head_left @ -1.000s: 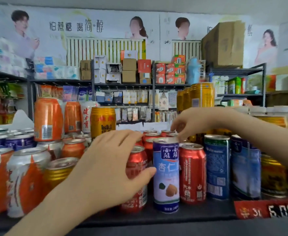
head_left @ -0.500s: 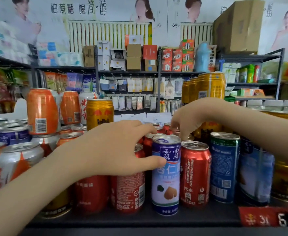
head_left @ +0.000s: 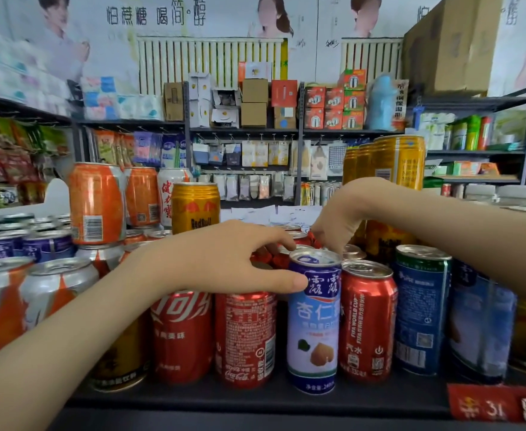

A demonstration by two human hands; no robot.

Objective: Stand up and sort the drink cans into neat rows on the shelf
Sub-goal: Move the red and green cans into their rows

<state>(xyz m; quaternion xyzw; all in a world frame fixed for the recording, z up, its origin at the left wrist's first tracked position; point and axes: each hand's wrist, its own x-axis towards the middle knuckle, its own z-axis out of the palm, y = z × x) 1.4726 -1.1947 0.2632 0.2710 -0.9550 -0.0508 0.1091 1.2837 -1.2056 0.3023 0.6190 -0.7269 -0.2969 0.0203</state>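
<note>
Front row: we see the drink cans upright on the dark shelf (head_left: 255,399), long axes vertical, pull-tab tops up, labels toward us.
Held can: the red Coca-Cola can (head_left: 245,337), small-print panel facing us, stands at the shelf's front edge. It is between a second red cola can (head_left: 182,334) and the almond drink can (head_left: 313,325). Its top is hidden under the hand.
Left hand: the left hand (head_left: 221,262) lies palm-down over that top. The thumb runs across the can's front, its tip touching the almond drink can's upper label. The fingers (head_left: 268,237) curve over the back, so the can's top sits between thumb and fingers. The forearm enters from the lower left, crossing in front of a gold can (head_left: 121,356).
Right hand: the right hand (head_left: 339,219) enters from the right with the wrist bent. Its fingers are bunched and point down onto the rear-row red cans (head_left: 297,235), just behind the almond drink can. We cannot tell whether they pinch one.
Neighbours: a red FIFA World Cup can (head_left: 367,321) stands just right of the almond drink can, then a blue can (head_left: 422,312).
Upper tier: at left, a Red Bull can (head_left: 194,208) and orange cans (head_left: 96,203) stand upright on the tops of lower cans.
</note>
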